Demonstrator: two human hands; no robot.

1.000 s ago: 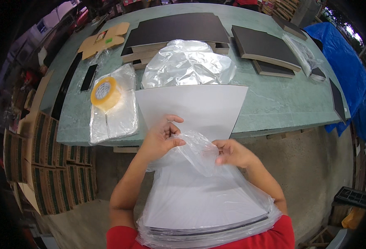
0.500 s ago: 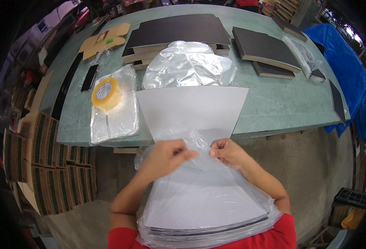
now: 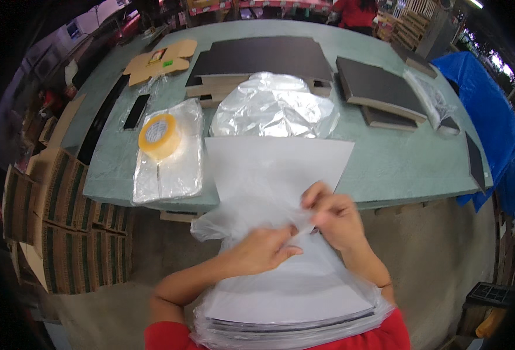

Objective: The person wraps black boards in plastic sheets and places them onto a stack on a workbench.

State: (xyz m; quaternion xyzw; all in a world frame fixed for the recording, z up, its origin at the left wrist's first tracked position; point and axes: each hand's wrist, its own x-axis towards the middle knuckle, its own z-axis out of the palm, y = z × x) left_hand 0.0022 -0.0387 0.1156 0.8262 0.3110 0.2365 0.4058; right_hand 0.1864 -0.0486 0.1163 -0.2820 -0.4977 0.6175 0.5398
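Observation:
A stack of white flat sheets (image 3: 286, 286) rests against my body, its far end lying on the green table (image 3: 386, 166). A clear plastic bag (image 3: 240, 216) is pulled partway over the stack. My left hand (image 3: 260, 251) pinches the bag's film near the middle of the top sheet. My right hand (image 3: 333, 213) grips the same film just to the right. Both hands are close together, fingers closed on the plastic.
On the table lie a yellow tape roll (image 3: 159, 136) on a packet of clear bags (image 3: 167, 169), a crumpled clear bag (image 3: 272, 108), dark flat boards (image 3: 263, 55), a brown cardboard piece (image 3: 158, 58). Stacked cartons (image 3: 53, 216) stand left, a blue tarp (image 3: 491, 105) right.
My hands have shifted right and come together on the bag's film. The plastic has bunched up on the left of the top sheet.

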